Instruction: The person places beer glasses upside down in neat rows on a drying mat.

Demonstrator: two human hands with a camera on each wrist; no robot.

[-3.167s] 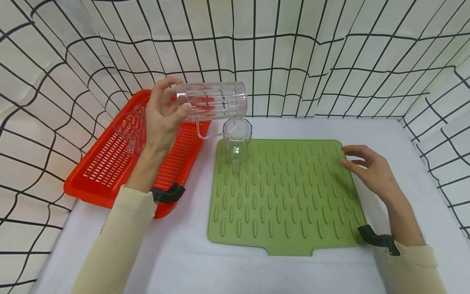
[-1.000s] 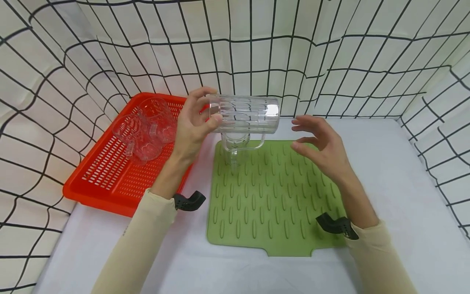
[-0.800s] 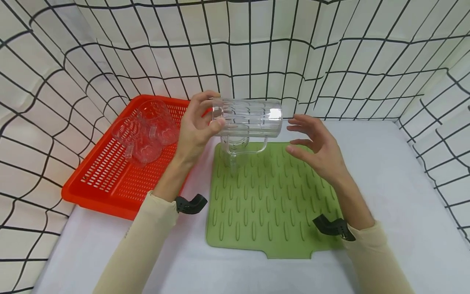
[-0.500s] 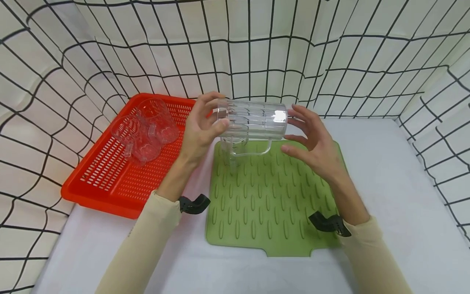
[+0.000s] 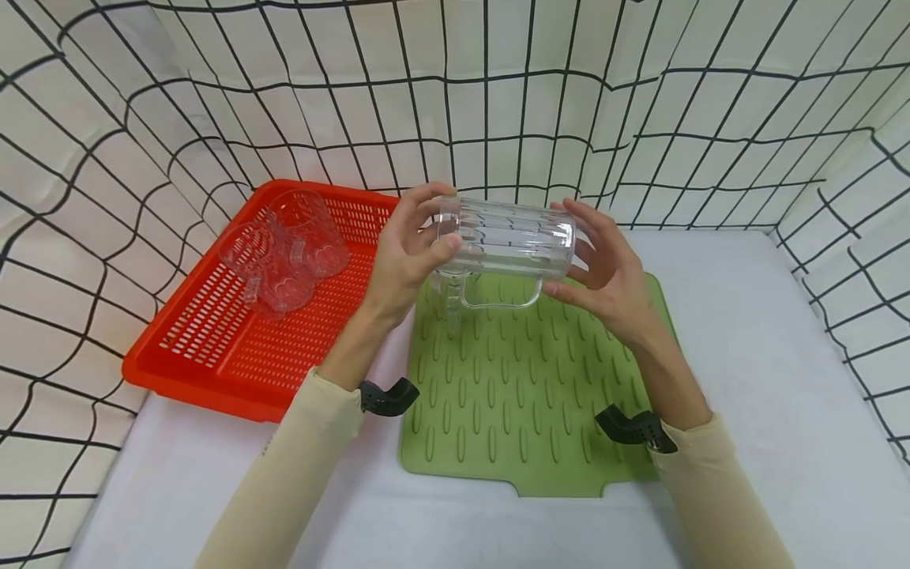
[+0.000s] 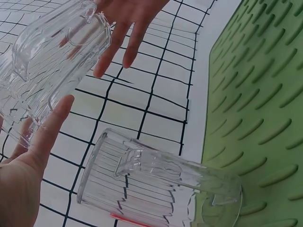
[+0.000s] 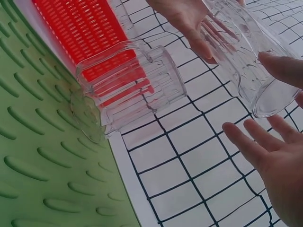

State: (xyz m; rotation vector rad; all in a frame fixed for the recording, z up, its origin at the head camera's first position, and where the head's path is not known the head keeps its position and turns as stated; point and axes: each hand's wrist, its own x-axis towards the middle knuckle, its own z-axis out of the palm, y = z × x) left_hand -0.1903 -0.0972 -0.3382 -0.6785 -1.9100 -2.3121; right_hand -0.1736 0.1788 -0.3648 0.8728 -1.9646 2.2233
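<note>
In the head view, my left hand (image 5: pixel 408 257) grips one end of a clear glass mug (image 5: pixel 505 237), with fingers behind and thumb in front. The mug lies sideways in the air, its handle hanging down. My right hand (image 5: pixel 607 276) is at the other end, its fingers reaching behind it and thumb near the handle. In the right wrist view, the right thumb (image 7: pixel 281 68) overlaps the glass, and the other fingers spread loosely past its end. A second glass mug (image 6: pixel 137 177) stands on the green ridged mat (image 5: pixel 526 411), partly hidden in the head view.
A red perforated basket (image 5: pixel 235 395) at the left holds glass mugs (image 5: pixel 284 269) lying together. Black-lined white cloth (image 5: pixel 540 103) rises behind and on both sides. The mat lies on a white tabletop (image 5: pixel 746 332).
My left hand has carried the mug rightward from above the basket to over the mat. My right hand has come in leftward from the mat's right edge to the mug's end.
</note>
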